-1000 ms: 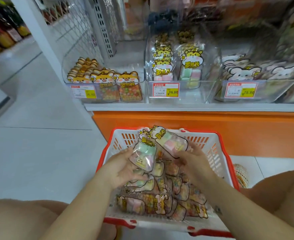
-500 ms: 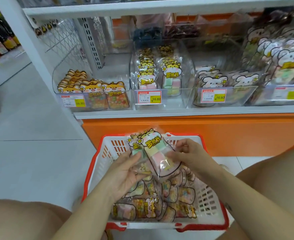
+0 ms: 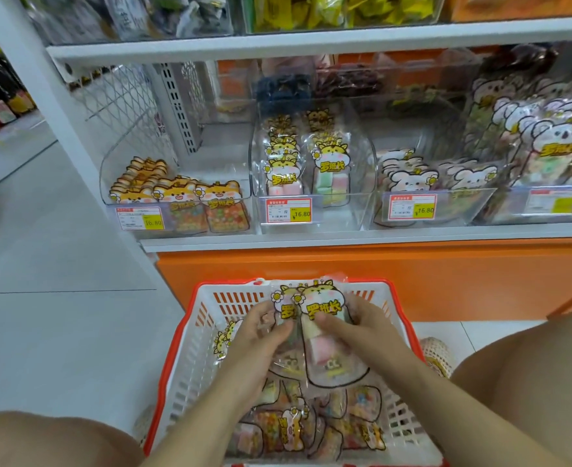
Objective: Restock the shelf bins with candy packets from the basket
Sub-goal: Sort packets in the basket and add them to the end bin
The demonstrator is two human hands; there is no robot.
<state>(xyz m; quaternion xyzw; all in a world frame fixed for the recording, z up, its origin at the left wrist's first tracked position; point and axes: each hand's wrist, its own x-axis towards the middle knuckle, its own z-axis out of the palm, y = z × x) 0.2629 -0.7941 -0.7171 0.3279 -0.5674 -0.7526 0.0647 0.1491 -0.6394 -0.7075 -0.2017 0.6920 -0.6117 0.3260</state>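
A red-rimmed white basket (image 3: 190, 352) stands on the floor below the shelf, with several cat-topped candy packets (image 3: 315, 429) lying in it. Above the basket my left hand (image 3: 257, 345) and my right hand (image 3: 362, 328) together hold two overlapping marshmallow packets (image 3: 321, 328) upright, thumbs pinching their fronts. On the shelf ahead, the middle clear bin (image 3: 355, 183) holds the same kind of marshmallow packets (image 3: 330, 170) in two rows. The left bin (image 3: 109, 170) holds packets of coloured candy, the right bin (image 3: 480, 203) bear-topped packets.
An orange base panel (image 3: 345, 271) runs below the white shelf edge (image 3: 345, 235). Price tags sit on the bin fronts. An upper shelf carries more bins of snacks. My bare knees frame the basket at left and right. Grey tiled floor extends to the left.
Both hands have brought the two packets together, overlapping and upright, and lifted them slightly above the basket. My view has tilted up, showing more of the shelf.
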